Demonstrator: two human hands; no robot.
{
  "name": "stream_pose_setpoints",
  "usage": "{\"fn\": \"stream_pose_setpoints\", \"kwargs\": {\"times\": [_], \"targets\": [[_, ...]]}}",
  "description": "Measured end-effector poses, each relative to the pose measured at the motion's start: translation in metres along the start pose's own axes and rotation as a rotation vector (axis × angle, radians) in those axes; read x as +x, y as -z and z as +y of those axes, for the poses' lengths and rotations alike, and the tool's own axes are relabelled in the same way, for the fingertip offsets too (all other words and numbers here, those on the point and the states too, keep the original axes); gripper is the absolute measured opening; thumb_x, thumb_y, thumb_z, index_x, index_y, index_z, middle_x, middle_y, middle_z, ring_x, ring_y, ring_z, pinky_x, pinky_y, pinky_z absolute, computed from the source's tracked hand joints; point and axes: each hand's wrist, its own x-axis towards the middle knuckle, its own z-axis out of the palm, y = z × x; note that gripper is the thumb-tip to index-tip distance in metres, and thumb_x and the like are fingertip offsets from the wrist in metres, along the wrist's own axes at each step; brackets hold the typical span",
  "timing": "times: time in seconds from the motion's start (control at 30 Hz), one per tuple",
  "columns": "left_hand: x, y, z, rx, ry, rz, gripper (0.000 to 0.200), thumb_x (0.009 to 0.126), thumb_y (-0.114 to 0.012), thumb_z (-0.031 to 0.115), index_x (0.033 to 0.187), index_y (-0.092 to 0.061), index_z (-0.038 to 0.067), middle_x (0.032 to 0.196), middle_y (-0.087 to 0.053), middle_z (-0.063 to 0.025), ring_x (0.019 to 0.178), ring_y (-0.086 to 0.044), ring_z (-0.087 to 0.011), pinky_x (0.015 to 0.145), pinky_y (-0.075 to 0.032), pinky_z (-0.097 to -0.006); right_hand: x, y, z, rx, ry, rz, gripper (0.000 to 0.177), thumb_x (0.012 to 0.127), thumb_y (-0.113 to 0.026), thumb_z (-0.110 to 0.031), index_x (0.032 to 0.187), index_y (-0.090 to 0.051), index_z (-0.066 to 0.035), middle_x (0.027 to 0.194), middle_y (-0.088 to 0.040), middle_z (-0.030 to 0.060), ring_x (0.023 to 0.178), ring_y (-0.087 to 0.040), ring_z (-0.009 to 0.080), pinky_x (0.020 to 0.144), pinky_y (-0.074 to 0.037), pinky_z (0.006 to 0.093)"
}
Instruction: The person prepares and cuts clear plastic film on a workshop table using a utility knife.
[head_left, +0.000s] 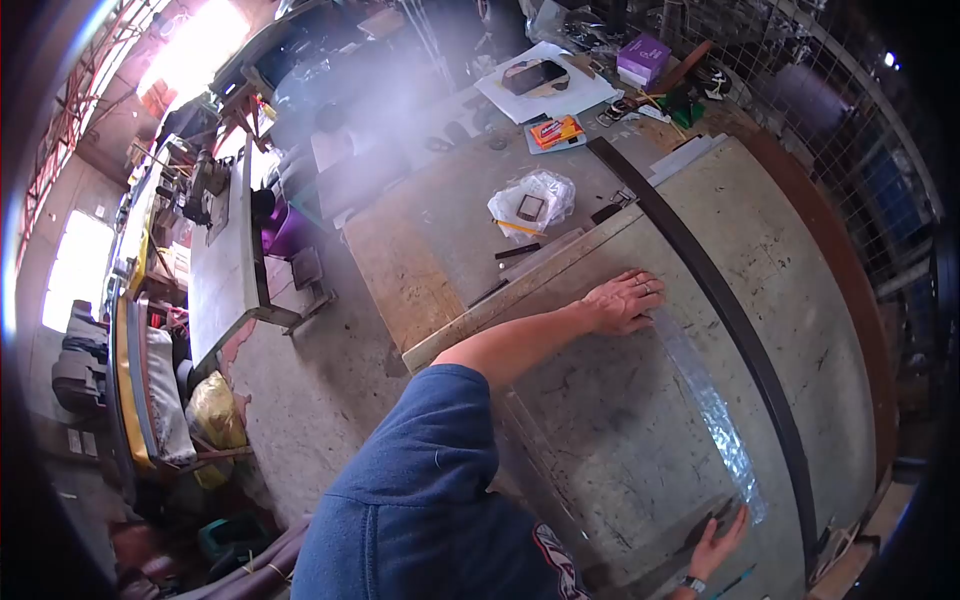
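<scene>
My left hand [625,300], with a ring on it, reaches across the worktable [600,440]. Its fingers lie spread over the upper end of a long clear plastic strip [708,405]. The strip runs down the tabletop, shiny and wrinkled along its lower half. At its lower end is my right hand [716,548], fingers apart and fingertips right at the strip's edge. A watch [692,583] is on that wrist. To the right of the strip, a long dark brown band [735,320] curves along the table.
A raised wooden edge [520,285] crosses the table. Beyond it are a clear plastic bag with a small square frame [530,207], an orange packet [556,132], a phone on white sheets [540,78] and a purple box [643,60]. Wire mesh [840,130] stands at the right. A thin blue pen-like stick [737,580] lies near my right hand.
</scene>
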Motion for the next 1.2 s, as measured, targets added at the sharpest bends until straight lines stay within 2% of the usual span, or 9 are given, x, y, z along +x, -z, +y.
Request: {"fn": "stream_pose_setpoints", "kwargs": {"times": [0.17, 0.27, 0.47, 0.57, 0.6, 0.7, 0.77, 0.93, 1.2], "targets": [[-0.013, 0.017, 0.021, -0.024, 0.097, 0.149, 0.057, 0.093, -0.073, 0.040, 0.137, -0.057, 0.008, 0.150, -0.050, -0.0174, 0.144, -0.042, -0.0375, 0.123, -0.033, -0.0504, -0.027, 0.008, -0.026, 0.050, 0.068, 0.029, 0.072, 0.102, -0.066, -0.039, 0.154, -0.043, 0.004, 0.157, -0.045, 0.0261, 0.145, -0.042, 0.0436, 0.121, -0.032, 0.0520], [-0.052, 0.041, 0.052, -0.012, 0.190, 0.219, 0.060, 0.090, -0.076, 0.040, 0.137, -0.058, 0.006, 0.151, -0.051, -0.0196, 0.143, -0.043, -0.0398, 0.121, -0.035, -0.0509, -0.036, 0.017, -0.051, 0.110, 0.041, 0.019, 0.070, 0.099, -0.070, -0.030, 0.155, -0.043, 0.002, 0.159, -0.043, 0.0251, 0.147, -0.040, 0.0429, 0.122, -0.030, 0.0515], [-0.200, 0.125, 0.128, 0.050, 0.418, 0.250, 0.060, 0.090, -0.078, 0.040, 0.135, -0.060, 0.004, 0.149, -0.053, -0.0214, 0.141, -0.046, -0.0402, 0.120, -0.036, -0.0538, -0.044, 0.005, -0.074, 0.212, 0.135, 0.051, 0.069, 0.097, -0.073, -0.027, 0.153, -0.045, 0.003, 0.160, -0.043, 0.0253, 0.147, -0.041, 0.0428, 0.121, -0.032, 0.0525], [-0.284, 0.154, 0.167, 0.076, 0.523, 0.246, 0.063, 0.088, -0.081, 0.041, 0.135, -0.060, 0.005, 0.149, -0.054, -0.0211, 0.139, -0.049, -0.0418, 0.115, -0.042, -0.0515, -0.039, -0.033, -0.084, 0.307, 0.213, 0.045, 0.066, 0.095, -0.074, -0.022, 0.149, -0.048, 0.004, 0.157, -0.047, 0.0267, 0.145, -0.044, 0.0430, 0.120, -0.034, 0.0511], [-0.301, 0.171, 0.188, 0.150, 0.691, 0.100, 0.064, 0.087, -0.082, 0.039, 0.137, -0.060, 0.005, 0.148, -0.055, -0.0211, 0.138, -0.050, -0.0421, 0.114, -0.043, -0.0519, -0.033, -0.037, -0.091, 0.308, 0.219, 0.046, 0.064, 0.094, -0.074, -0.020, 0.148, -0.050, 0.005, 0.155, -0.048, 0.0270, 0.144, -0.046, 0.0431, 0.120, -0.036, 0.0503], [-0.352, 0.178, 0.227, 0.107, 0.760, 0.178, 0.059, 0.085, -0.084, 0.026, 0.135, -0.062, 0.003, 0.149, -0.055, -0.0225, 0.139, -0.049, -0.0420, 0.116, -0.041, -0.0507, -0.010, -0.047, -0.112, 0.321, 0.258, 0.086, 0.061, 0.093, -0.075, -0.022, 0.146, -0.053, -0.001, 0.154, -0.050, 0.0253, 0.142, -0.047, 0.0442, 0.119, -0.037, 0.0491], [-0.381, 0.170, 0.238, 0.103, 0.766, 0.224, 0.054, 0.085, -0.082, 0.019, 0.134, -0.063, 0.002, 0.148, -0.056, -0.0210, 0.140, -0.049, -0.0406, 0.117, -0.040, -0.0495, 0.024, -0.058, -0.117, 0.193, 0.278, 0.121, 0.064, 0.094, -0.074, -0.025, 0.151, -0.051, -0.006, 0.160, -0.045, 0.0232, 0.146, -0.044, 0.0424, 0.120, -0.035, 0.0505], [-0.380, 0.168, 0.239, 0.007, 0.821, 0.300, 0.051, 0.086, -0.079, 0.012, 0.134, -0.063, 0.002, 0.148, -0.056, -0.0190, 0.139, -0.051, -0.0365, 0.116, -0.040, -0.0464, 0.113, -0.079, -0.117, 0.033, 0.211, 0.183, 0.070, 0.095, -0.073, -0.030, 0.156, -0.045, -0.010, 0.164, -0.040, 0.0208, 0.150, -0.039, 0.0408, 0.121, -0.033, 0.0519], [-0.352, 0.182, 0.110, 0.014, 0.741, 0.339, 0.053, 0.084, -0.081, 0.011, 0.134, -0.063, 0.003, 0.147, -0.057, -0.0193, 0.138, -0.052, -0.0377, 0.116, -0.042, -0.0465, 0.139, -0.102, -0.181, 0.095, 0.278, 0.069, 0.067, 0.095, -0.074, -0.030, 0.154, -0.049, -0.009, 0.162, -0.043, 0.0207, 0.149, -0.041, 0.0397, 0.120, -0.035, 0.0508]]}}
